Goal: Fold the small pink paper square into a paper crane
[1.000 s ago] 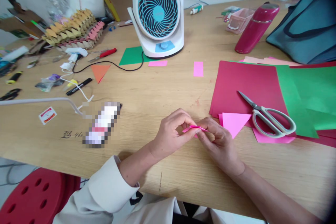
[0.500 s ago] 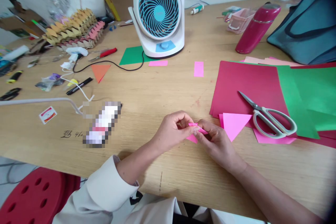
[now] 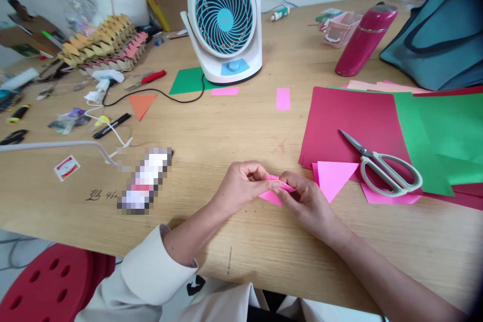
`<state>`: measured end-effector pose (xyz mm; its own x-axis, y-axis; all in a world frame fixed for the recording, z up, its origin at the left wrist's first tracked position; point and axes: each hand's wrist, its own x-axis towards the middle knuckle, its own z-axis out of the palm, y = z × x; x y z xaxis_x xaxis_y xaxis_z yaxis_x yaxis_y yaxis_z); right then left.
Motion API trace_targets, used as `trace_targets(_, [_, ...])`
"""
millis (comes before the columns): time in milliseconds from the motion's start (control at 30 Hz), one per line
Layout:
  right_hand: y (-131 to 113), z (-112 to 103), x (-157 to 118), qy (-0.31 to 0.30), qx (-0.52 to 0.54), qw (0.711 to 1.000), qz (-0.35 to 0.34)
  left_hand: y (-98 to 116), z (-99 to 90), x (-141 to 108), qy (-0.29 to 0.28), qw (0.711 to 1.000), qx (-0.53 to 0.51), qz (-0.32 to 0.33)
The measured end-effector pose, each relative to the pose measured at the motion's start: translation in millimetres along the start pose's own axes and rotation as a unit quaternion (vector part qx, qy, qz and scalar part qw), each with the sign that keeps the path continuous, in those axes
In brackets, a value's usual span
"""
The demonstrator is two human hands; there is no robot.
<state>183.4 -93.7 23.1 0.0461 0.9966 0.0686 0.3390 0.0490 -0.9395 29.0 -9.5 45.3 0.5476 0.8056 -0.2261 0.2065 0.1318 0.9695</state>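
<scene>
Both hands meet a little in from the near edge of the counter [image 3: 211, 136], and on my feed they share one small folded pink paper [image 3: 270, 197]. I see the left hand [image 3: 239, 188] pinching it between thumb and bent fingers, while the right hand [image 3: 311, 204] grips its other side the same way. Just beside the right hand, toward the counter's right edge, I have a pink paper triangle [image 3: 335, 178], then scissors [image 3: 388, 173] lying across dark red sheets [image 3: 354, 115]. Toward the left edge I make out a phone [image 3: 145, 181], its screen pixelated. Farther off, a pink paper rectangle [image 3: 283, 99] lies alone; nearer the far edge stands a white fan [image 3: 225, 20], and toward the far right corner, a magenta bottle [image 3: 366, 40] beside a teal bag [image 3: 433, 40].
</scene>
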Motion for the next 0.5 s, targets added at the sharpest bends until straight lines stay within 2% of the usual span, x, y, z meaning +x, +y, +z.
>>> trace_targets(300, [-0.4,-0.4,0.3,0.009,0.006,1.0,0.023,0.7,-5.0,-0.2,-0.005,0.996,0.038,0.078])
trace_targets(500, [-2.6,0.4,0.8,0.01,0.026,0.998,0.054,3.2,0.4,-2.6,-0.016,0.992,0.06,0.112])
